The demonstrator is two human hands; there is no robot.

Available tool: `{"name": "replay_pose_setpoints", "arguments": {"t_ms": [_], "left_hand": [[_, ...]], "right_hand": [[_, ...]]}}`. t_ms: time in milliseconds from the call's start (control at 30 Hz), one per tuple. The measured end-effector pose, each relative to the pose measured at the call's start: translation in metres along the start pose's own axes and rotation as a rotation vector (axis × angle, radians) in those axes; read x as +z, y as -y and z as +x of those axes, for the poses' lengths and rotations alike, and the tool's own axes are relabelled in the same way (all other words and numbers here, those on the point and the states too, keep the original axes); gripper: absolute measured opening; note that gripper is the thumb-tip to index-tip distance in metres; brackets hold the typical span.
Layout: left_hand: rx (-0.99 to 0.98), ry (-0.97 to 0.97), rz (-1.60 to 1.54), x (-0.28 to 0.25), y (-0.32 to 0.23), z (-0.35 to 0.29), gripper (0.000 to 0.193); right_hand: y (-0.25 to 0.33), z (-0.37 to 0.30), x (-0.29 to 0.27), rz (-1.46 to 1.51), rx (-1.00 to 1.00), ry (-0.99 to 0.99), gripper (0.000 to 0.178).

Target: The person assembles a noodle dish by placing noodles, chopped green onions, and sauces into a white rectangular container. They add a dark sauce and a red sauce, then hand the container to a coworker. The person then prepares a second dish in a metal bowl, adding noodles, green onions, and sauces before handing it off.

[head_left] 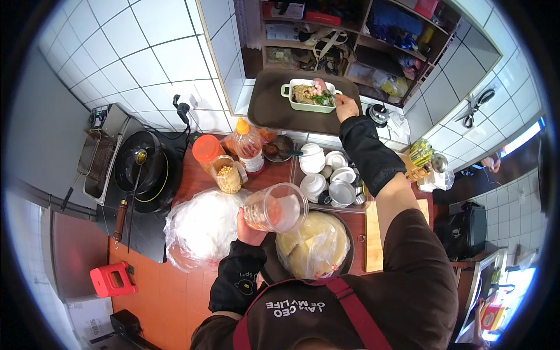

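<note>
My left hand (249,231) is wrapped round a clear round plastic tub (274,209), tilted with its open mouth to the right; something reddish shows through its wall. My right arm stretches far forward. The fingers of my right hand (348,109) are closed at the right end of a pale green, two-handled baking dish (312,107), where they cover the handle. In the dish lie noodle-like food, chopped greens, yellowish bits and pink pieces (319,87). The dish stands on a dark brown tray (268,111) on the ledge of the wall opening.
A jar of yellowish bits (227,175), an orange-capped bottle (249,149) and an orange-lidded tub (207,149) stand behind my left hand. White lidded pots (312,158) fill a clear tray. Bagged yellowish sheets (312,242) lie nearest me. A wok (140,160) stands at left.
</note>
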State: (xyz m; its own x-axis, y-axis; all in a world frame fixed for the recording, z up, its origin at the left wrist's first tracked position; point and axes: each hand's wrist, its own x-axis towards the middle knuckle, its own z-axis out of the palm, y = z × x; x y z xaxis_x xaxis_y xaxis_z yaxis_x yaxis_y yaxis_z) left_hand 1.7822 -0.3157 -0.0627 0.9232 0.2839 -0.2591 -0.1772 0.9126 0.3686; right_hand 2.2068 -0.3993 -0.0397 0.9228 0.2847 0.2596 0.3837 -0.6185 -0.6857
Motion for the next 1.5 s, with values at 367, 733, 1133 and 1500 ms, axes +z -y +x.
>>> {"name": "replay_pose_setpoints", "arguments": {"t_ms": [367, 733, 1133, 1500], "left_hand": [[-0.035, -0.023, -0.087, -0.005, 0.001, 0.013, 0.066], [-0.031, 0.095, -0.082, -0.004, 0.004, 0.017, 0.07], [-0.377, 0.206, -0.123, 0.009, 0.051, -0.024, 0.063], [0.764, -0.441, 1.855, -0.016, -0.065, 0.082, 0.011]], "right_hand": [[0.0, -0.006, -0.02, 0.024, -0.092, -0.084, 0.022], [0.121, -0.167, -0.172, 0.365, -0.339, 0.758, 0.014], [0.13, -0.22, -0.169, -0.124, -0.553, 1.145, 0.028], [0.105, -0.19, -0.146, 0.137, -0.025, 0.924, 0.028]]}}
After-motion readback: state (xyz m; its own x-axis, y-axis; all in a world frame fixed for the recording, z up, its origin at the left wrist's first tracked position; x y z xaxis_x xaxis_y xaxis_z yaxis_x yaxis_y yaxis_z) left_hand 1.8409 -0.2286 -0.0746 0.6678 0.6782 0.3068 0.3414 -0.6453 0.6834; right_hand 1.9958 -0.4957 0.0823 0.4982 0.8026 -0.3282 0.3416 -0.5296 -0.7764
